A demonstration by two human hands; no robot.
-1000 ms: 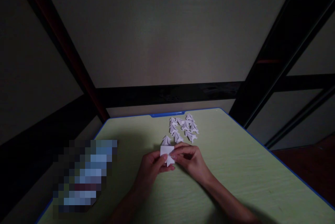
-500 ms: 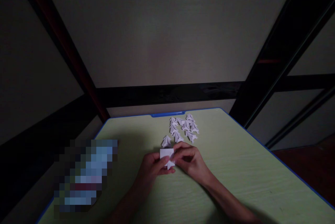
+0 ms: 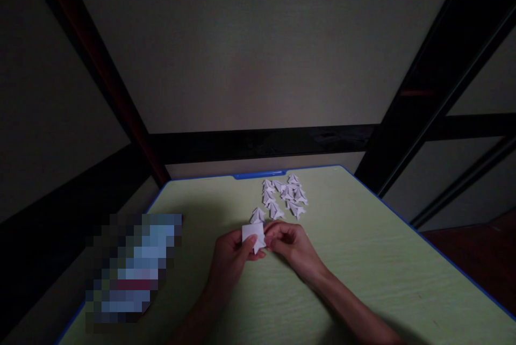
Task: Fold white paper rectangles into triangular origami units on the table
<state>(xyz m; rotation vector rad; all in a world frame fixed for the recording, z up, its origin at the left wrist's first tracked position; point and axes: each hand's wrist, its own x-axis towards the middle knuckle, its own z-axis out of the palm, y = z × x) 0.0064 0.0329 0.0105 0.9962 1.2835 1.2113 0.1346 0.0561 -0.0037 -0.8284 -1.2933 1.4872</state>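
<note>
A small white folded paper piece (image 3: 253, 235) is pinched between both my hands just above the pale green table (image 3: 363, 259). My left hand (image 3: 231, 259) grips its lower left side with closed fingers. My right hand (image 3: 291, 244) pinches its right edge, fingers curled. Just beyond the paper lies one folded white paper piece (image 3: 257, 215), and farther back sits a cluster of several similar folded pieces (image 3: 285, 195).
The table has a blue rim (image 3: 258, 175) and stands against a dim wall with dark beams. A blurred-out object (image 3: 131, 270) lies on the table's left side. Dark floor shows at the far right.
The paper piece has turned and shifted slightly left and up between my fingers. Both hands moved a little with it.
</note>
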